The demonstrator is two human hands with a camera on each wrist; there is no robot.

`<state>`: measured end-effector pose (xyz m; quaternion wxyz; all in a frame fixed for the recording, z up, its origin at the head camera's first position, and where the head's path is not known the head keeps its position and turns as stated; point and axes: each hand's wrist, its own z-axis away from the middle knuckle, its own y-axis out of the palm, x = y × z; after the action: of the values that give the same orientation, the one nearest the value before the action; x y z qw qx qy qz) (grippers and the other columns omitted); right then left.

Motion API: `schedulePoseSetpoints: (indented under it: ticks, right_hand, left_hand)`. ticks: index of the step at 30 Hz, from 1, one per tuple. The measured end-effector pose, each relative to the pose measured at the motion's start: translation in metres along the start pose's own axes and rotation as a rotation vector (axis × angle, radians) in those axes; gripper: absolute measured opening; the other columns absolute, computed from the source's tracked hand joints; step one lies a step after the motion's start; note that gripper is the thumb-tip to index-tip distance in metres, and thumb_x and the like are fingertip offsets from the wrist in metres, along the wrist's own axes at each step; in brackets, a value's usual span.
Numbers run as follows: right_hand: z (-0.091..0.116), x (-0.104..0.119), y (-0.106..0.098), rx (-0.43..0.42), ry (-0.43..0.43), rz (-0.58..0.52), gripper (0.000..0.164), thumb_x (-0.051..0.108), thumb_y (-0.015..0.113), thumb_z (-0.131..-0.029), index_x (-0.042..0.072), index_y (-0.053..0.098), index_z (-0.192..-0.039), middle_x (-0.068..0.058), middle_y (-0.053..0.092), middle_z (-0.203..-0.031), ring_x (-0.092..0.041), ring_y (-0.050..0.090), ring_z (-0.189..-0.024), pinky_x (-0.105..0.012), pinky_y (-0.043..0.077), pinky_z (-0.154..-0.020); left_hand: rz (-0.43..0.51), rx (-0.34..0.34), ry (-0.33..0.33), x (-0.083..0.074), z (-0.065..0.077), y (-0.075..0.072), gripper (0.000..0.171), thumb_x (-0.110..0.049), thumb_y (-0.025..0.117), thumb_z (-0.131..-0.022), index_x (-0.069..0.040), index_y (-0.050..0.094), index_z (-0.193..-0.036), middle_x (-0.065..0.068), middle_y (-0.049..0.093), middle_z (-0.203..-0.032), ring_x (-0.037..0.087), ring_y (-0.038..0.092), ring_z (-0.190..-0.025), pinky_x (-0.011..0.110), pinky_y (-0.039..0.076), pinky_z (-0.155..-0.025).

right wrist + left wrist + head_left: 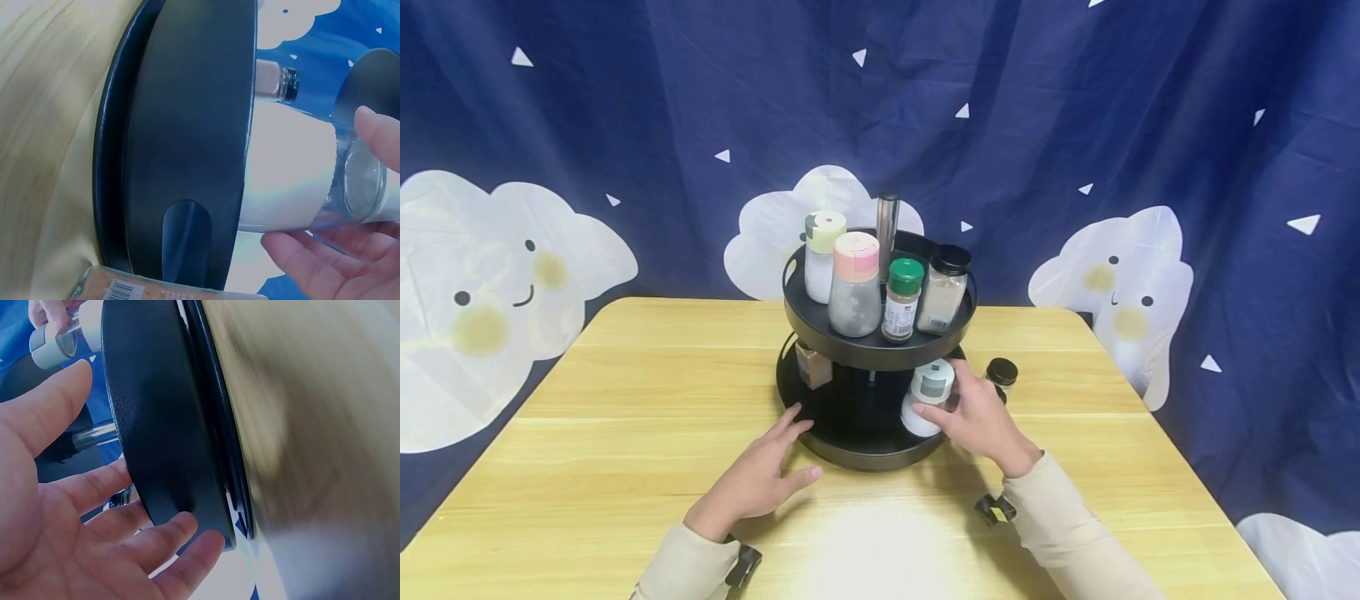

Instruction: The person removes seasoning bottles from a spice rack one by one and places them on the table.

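Head view: a person's right hand [981,418] curls round a white-capped jar [927,398] on the lower tray [865,458], under the upper tier [874,357]; the left hand [758,475], fingers spread, holds nothing beside that tray. Lifting too steeply could strike the tier above the gripping hand; swinging outward could topple the black-lidded jar [1002,372] just beyond it.
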<state>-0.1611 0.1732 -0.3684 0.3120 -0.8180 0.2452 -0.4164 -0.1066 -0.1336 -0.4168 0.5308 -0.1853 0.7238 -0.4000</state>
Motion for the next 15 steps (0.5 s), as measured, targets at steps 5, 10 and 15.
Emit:
schedulePoseSetpoints:
  ticks: [5,10,15]
  right_hand:
    - [0.0002,-0.0010,-0.0020,-0.003,-0.002,-0.006,0.056,0.027,0.082,-0.072,0.008,0.051,-0.114,-0.008,0.072,-0.090,-0.017,0.068,-0.081,-0.043,0.058,-0.069]
    - [-0.0005,0.0016,-0.0052,-0.018,-0.036,-0.020,0.055,0.024,0.083,-0.071,0.006,0.052,-0.113,-0.009,0.072,-0.089,-0.016,0.068,-0.076,-0.039,0.058,-0.065]
    - [-0.0006,0.0037,-0.0077,-0.026,-0.043,-0.024,0.055,0.023,0.083,-0.070,0.006,0.052,-0.112,-0.009,0.072,-0.089,-0.016,0.068,-0.075,-0.040,0.058,-0.064]
  left_hand:
    - [0.002,0.006,-0.001,0.0001,0.0000,-0.0002,0.065,-0.032,0.067,-0.088,0.001,0.041,-0.138,0.025,0.021,-0.154,0.047,0.036,-0.129,0.064,0.035,-0.102]
    - [0.006,0.010,-0.006,-0.0008,0.0001,-0.0009,0.065,-0.032,0.067,-0.088,0.001,0.041,-0.138,0.025,0.021,-0.154,0.047,0.035,-0.129,0.064,0.035,-0.102]
    - [0.003,0.011,-0.009,-0.0015,0.0000,-0.0013,0.065,-0.031,0.067,-0.088,0.001,0.041,-0.138,0.025,0.021,-0.154,0.046,0.035,-0.130,0.064,0.034,-0.103]
